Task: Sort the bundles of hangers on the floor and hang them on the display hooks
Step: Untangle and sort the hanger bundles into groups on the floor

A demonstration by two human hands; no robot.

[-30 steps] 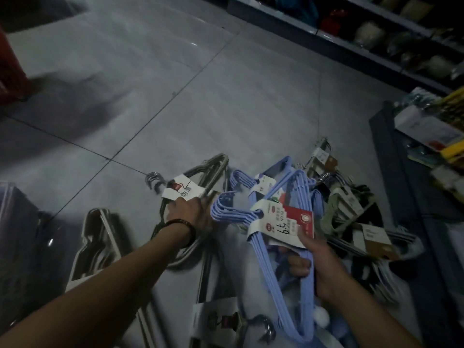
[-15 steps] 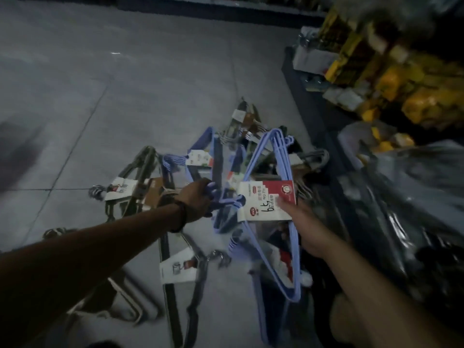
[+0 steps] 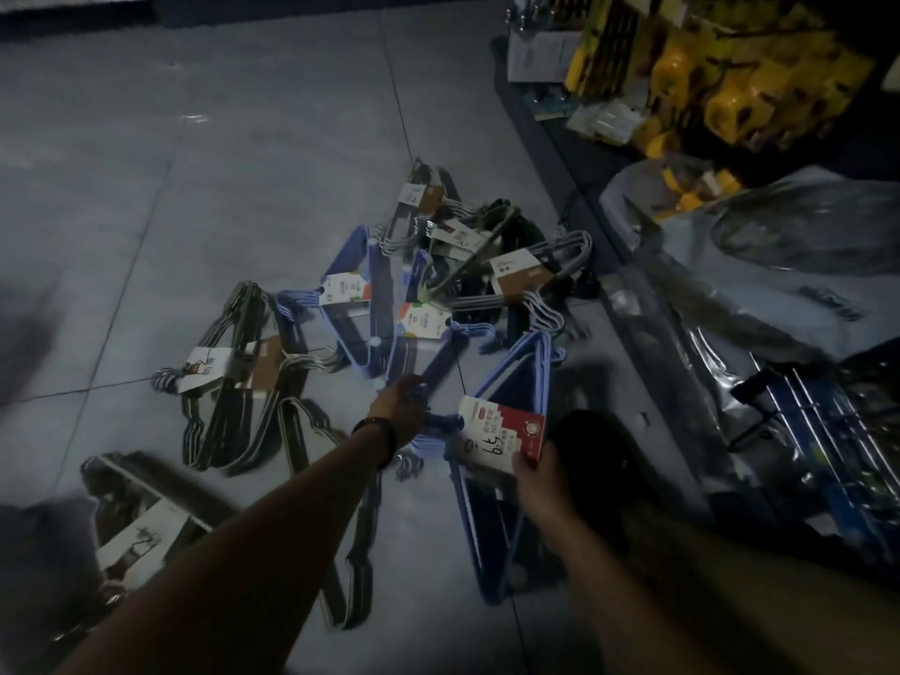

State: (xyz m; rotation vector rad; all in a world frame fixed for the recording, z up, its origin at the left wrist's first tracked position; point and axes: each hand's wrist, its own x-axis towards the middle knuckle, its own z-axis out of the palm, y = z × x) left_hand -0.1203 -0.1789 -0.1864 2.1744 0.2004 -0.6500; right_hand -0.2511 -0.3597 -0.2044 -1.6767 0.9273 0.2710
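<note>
I count three blue lots. The held blue bundle (image 3: pixel 540 362) is near centre: my right hand (image 3: pixel 535 484) pinches its label (image 3: pixel 501 433) and my left hand (image 3: pixel 399 406) curls round its hooks. Two floor blue bundles (image 3: pixel 380 294) lie just beyond. The dark bundles (image 3: pixel 229 387) on the left overlap, uncountable. Shelf goods (image 3: pixel 706 80) on the right are blurred.

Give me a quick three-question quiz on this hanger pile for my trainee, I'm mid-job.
1. True or false: the right hand holds a blue plastic hanger bundle by its red-and-white paper label.
2. Which wrist wears the dark band? A left, B right, C neither.
3. Fill in: the yellow packaged goods sit on the person's ____ side.
Key: 1 true; 2 A; 3 right.
</note>
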